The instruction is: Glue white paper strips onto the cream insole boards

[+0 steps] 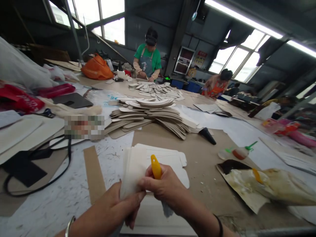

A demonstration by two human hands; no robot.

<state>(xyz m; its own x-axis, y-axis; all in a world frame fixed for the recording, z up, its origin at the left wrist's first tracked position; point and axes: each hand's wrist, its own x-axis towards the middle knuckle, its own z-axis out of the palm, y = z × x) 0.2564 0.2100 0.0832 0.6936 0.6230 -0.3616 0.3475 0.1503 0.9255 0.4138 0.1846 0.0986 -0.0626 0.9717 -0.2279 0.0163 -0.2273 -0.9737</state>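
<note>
My right hand [170, 184] is closed around a yellow-handled brush [156, 167]. The handle sticks up above the fist and a greyish, blurred end shows below it. With my left hand [118, 204] I grip a thin stack of white pieces [132, 169] that stands tilted upright; its lower part is hidden by my fingers. The right fingertips touch or nearly touch this stack. Behind it, more white cut pieces [170, 158] with rounded ends lie flat on brown board [197, 168]. A white sheet [153, 219] lies beneath my hands.
Fanned piles of cut pieces [148, 115] stand ahead, beside a black cone [207, 136]. To the right are a green-tipped bottle [241, 152] and a glue-smeared bag [283, 186]. Black straps [27, 168] and a brown strip [94, 174] lie left. Co-workers [148, 57] stand across the table.
</note>
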